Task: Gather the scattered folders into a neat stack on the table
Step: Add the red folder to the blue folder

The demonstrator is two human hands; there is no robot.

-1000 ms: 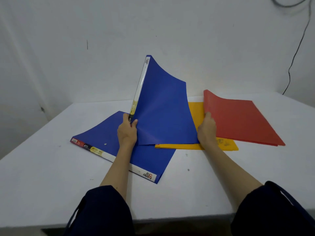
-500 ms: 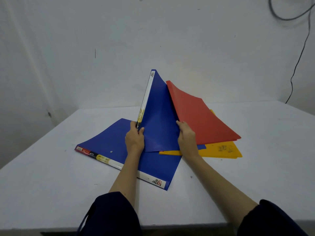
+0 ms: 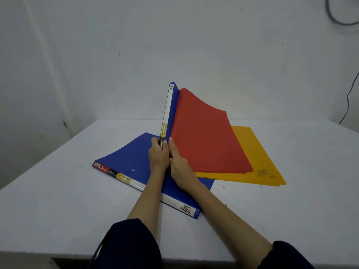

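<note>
A blue folder (image 3: pixel 136 158) with a white labelled spine lies flat on the white table (image 3: pixel 58 200). A second blue folder (image 3: pixel 168 109) stands on edge above it, spine toward me, with my left hand (image 3: pixel 158 155) gripping the bottom of that spine. A red folder (image 3: pixel 204 136) leans against the upright blue one, and my right hand (image 3: pixel 179 167) holds its near left edge pressed to the blue spine. A yellow folder (image 3: pixel 258 158) lies flat on the table, partly under the red one.
A white wall stands just behind the table. A black cable (image 3: pixel 349 98) hangs down the wall at the far right. Bare tabletop stretches left of the flat blue folder and right of the yellow one.
My right hand lifted the red folder off the table at the right and swung it left against the upright blue folder. Both hands have come together at the spine.
</note>
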